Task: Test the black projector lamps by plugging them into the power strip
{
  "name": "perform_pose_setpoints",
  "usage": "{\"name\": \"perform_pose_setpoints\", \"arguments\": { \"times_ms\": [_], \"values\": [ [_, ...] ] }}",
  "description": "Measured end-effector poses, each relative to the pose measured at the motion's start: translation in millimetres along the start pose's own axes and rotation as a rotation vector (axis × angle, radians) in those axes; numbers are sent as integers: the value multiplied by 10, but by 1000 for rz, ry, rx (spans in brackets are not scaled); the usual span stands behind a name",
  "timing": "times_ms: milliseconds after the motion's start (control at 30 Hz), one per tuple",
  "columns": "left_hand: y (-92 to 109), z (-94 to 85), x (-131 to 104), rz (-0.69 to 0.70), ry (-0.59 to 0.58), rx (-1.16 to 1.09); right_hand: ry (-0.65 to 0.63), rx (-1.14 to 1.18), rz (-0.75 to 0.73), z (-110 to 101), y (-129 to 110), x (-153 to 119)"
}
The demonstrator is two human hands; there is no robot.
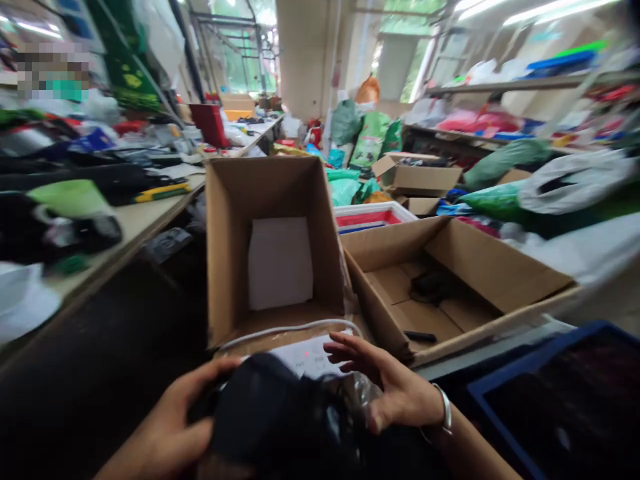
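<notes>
Head view: the white paper (295, 353) below centre carries print (too blurred to read). At six o'clock lies a black bundle (270, 420); the left hand (175, 410) has fingers and thumb clamped on it. The right hand (395, 387), at five, spreads its fingers, thumb beside the bundle. A cardboard box (227, 260) opens near centre; a cluttered table (143, 220) stands at nine.

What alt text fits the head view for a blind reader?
Left hand holding a black bundle, right hand spread at its other side. An open cardboard box sits ahead, a wider box to its right, a cluttered table to its left.
</notes>
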State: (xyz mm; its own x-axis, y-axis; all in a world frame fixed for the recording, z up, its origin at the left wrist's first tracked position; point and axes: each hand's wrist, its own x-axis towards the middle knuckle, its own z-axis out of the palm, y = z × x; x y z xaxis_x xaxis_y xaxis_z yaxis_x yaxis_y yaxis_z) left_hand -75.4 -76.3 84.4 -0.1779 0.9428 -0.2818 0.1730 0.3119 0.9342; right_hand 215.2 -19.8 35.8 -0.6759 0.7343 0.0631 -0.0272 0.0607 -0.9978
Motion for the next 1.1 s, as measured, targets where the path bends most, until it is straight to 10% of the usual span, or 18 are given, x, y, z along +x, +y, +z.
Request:
{"name": "perform_pose_setpoints", "arguments": {
  "times_ms": [300, 500, 667, 933, 1100],
  "values": [
    [294, 245, 281, -38, -49, -760, -6, -170, 227, 317, 143, 51],
    [377, 130, 401, 44, -7, -740, 494, 19, 34, 258, -178, -249],
    [453, 66, 485, 131, 30, -734, 307, -444, 183, 190, -102, -245],
    [471, 123, 420, 43, -54, -779, 393, -987, 170, -201, 465, -116],
    [449, 20, 523, 133, 52, -725, 430, -829, 19, -156, 433, -27]
  ]
}}
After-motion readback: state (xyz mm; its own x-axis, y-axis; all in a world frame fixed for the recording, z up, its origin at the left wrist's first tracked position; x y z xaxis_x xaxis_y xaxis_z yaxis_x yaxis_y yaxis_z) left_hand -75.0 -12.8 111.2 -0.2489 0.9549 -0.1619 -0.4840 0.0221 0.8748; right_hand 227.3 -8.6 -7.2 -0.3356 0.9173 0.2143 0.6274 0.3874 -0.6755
